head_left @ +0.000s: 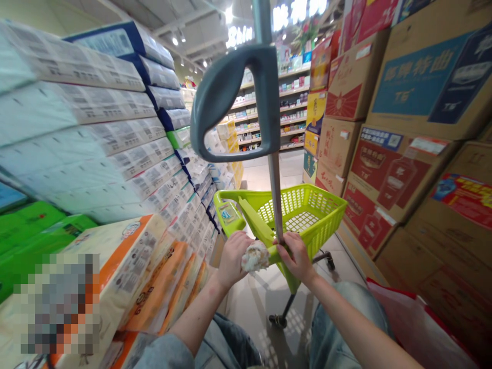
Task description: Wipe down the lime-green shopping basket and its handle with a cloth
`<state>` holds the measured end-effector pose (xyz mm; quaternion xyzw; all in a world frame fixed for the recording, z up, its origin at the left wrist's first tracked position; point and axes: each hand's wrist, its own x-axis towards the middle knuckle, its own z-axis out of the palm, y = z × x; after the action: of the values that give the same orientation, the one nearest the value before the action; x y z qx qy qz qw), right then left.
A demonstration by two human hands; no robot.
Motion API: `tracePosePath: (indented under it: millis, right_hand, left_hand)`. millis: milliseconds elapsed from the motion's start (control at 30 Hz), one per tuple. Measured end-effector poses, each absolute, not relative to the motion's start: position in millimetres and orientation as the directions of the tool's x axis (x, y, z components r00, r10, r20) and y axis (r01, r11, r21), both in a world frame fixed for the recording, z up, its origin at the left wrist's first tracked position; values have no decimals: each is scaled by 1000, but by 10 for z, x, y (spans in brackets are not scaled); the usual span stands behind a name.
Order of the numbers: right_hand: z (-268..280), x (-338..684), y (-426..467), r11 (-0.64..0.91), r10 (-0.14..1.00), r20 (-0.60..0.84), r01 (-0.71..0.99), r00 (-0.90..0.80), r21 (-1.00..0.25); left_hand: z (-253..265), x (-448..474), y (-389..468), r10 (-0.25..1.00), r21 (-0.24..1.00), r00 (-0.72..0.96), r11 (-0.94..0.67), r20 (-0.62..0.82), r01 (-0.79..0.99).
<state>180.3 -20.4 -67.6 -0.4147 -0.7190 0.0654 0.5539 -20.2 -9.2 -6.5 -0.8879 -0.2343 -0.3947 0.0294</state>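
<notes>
A lime-green shopping cart (326,218) with a perforated basket stands just ahead of me on dark casters. My left hand (234,259) is closed at the near green handle, with a crumpled, soiled white tissue (255,256) bunched by its thumb. On the other side of the tissue, my right hand (295,253) wraps around the cart's handlebar (273,254), close to the foot of a metal pole (274,195). A grey-blue loop grip (234,154) sits higher up the pole, touched by neither hand. Part of my left fingers is hidden behind the tissue and handle.
Stacked tissue packs (115,118) wall in the left side, with orange-and-cream packs (138,277) low beside me. Cardboard cartons (407,169) rise on the right, near a red-edged bag (415,318). Shelves (294,95) stand beyond the tiled aisle.
</notes>
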Motion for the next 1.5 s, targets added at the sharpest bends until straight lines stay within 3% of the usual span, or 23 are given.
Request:
tracePosePath:
  millis: [100,300,567,767,900,1067,1167,1367,1500]
  right_hand:
    - [-663,1835,-201,641,677,735,519,-38,-565]
    - [-670,1886,-167,642,681,730,526,-59,-558]
    - [-649,1892,-172,641,689,721,526,-73,-559]
    - [-641,1886,-176,642,686,724,527,-70,-557]
    - [-649,1884,-176,637,687,724,536,-68,-554]
    - [-664,1884,-177,638,686,724,532,-66,-557]
    - [-669,1886,-178,636,692,718,533,-73,-558]
    - [-658,1889,-181,642,688,721,533,-85,-551]
    - [-649,1900,-179,647,690,717,527,-98,-551]
  left_hand:
    - [-7,-136,-57,466,134,605,-849,645,511]
    - [174,-64,0,589,148,744,-805,316,574]
    - [96,-87,-51,493,133,719,-858,489,497]
    - [47,-171,-97,439,117,727,-886,528,449]
    - [49,-146,-79,452,121,720,-878,527,462]
    - [135,-69,-40,588,140,707,-798,392,586]
    - [152,-64,-37,597,148,713,-794,366,589]
    - [76,-149,-94,489,137,741,-864,459,485]
    - [8,-269,-142,378,47,773,-909,510,414]
